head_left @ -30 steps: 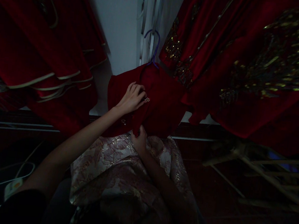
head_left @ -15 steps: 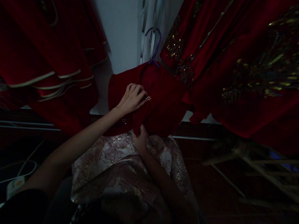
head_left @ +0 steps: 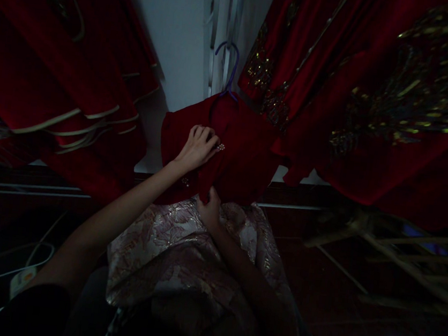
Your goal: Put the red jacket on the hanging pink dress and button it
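A short red jacket [head_left: 250, 149] hangs in front of me on a purple hanger [head_left: 232, 74]. My left hand [head_left: 200, 145] is closed at its front opening, with fingertips pinched beside a beaded flower-shaped button [head_left: 220, 147]. Lower down, my right hand [head_left: 209, 209] grips the jacket's front edge near the hem, thumb on top. A second beaded button [head_left: 185, 182] shows on the left front panel, below my left wrist. Shiny brocade cloth [head_left: 169, 221] lies over my lap, under both forearms. My left fingertips are partly hidden by the hand itself.
Red garments with pale piping [head_left: 63, 117] hang at left. Red garments with gold sequins [head_left: 431, 89] hang at right. Behind the hanger stands a pale cabinet [head_left: 174, 38]. A wooden rack [head_left: 400, 258] stands at lower right; a white power strip [head_left: 22, 281] with cords lies at lower left.
The view has shifted very slightly. Both hands keep the same hold on the jacket.
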Demonstrator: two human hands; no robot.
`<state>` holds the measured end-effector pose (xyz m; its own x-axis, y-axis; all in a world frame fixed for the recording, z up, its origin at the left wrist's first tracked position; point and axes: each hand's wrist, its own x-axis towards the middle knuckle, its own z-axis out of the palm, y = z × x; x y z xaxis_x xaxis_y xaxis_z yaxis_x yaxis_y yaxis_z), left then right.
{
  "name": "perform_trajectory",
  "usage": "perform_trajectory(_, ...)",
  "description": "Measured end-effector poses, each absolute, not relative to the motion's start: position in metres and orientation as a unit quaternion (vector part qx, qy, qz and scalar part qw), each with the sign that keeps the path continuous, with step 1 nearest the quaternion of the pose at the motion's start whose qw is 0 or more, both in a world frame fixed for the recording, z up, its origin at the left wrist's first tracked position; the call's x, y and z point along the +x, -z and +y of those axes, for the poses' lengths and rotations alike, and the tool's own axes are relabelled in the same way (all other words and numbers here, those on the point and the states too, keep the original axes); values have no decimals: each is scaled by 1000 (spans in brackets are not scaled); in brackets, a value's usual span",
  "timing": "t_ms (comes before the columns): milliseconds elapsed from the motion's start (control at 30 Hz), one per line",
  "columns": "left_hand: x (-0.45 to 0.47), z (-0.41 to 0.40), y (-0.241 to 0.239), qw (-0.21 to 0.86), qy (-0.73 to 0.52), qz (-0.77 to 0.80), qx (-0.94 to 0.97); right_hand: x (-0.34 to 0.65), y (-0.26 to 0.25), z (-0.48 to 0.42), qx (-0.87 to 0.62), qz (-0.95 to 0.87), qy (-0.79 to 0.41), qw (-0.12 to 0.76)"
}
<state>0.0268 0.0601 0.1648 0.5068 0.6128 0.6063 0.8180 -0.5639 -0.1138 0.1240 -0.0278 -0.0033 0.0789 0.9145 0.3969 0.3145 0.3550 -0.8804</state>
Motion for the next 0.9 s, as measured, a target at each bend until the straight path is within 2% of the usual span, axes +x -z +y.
perform_trajectory(400,24,67,-157,196,222,-386,-874,124,2,-29,-491,-625,-269,544)
perform_trajectory(733,29,59,-157,169,240,-419,-859,123,-1,-33,-484,-620,-288,546)
perform_trajectory(833,28,60,-158,163,265,-460,-831,121,-10,-40,-462,-615,-285,572)
perform_trajectory(900,26,60,-157,159,283,-474,-819,122,-27,-42,-449,-612,-239,606)
